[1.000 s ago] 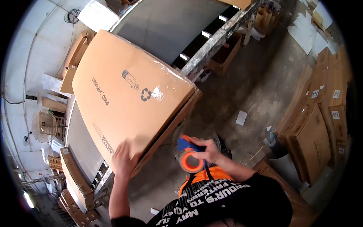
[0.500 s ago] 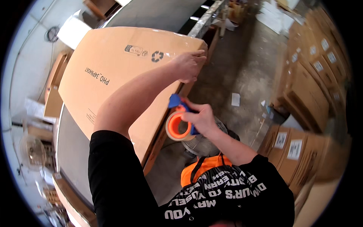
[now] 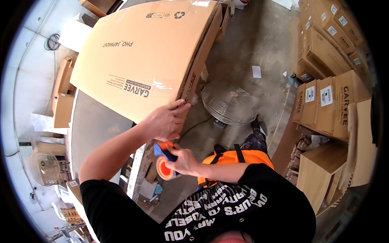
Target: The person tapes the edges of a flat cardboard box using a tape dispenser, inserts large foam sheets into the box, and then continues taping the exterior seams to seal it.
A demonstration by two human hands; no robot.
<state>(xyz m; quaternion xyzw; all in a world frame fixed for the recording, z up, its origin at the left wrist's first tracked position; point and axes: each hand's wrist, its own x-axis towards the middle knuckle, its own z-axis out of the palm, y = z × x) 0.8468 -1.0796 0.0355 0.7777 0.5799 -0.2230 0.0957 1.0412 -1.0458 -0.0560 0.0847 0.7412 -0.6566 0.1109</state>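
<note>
A large flat brown cardboard box (image 3: 135, 52) lies on a grey work surface (image 3: 99, 111). My left hand (image 3: 164, 121) rests over the box's near right corner, its fingers stretched out across the edge. Gripped in my right hand (image 3: 186, 161) is a blue and orange tape dispenser (image 3: 159, 150), just below that corner and close to my left hand. Its roll has an orange core. Clear tape shows on the box's edge near my left fingers. The box's underside is hidden.
A caged floor fan (image 3: 231, 103) stands to the right of the box. Stacked cartons (image 3: 324, 52) fill the far right, with more cartons (image 3: 320, 101) nearer. A wood-coloured panel unit (image 3: 324, 162) stands at right. Another fan (image 3: 44, 166) is at left.
My left hand has moved from the box's far right corner back to its near right corner. My right hand has brought the tape dispenser nearer to me. The view has shifted too.
</note>
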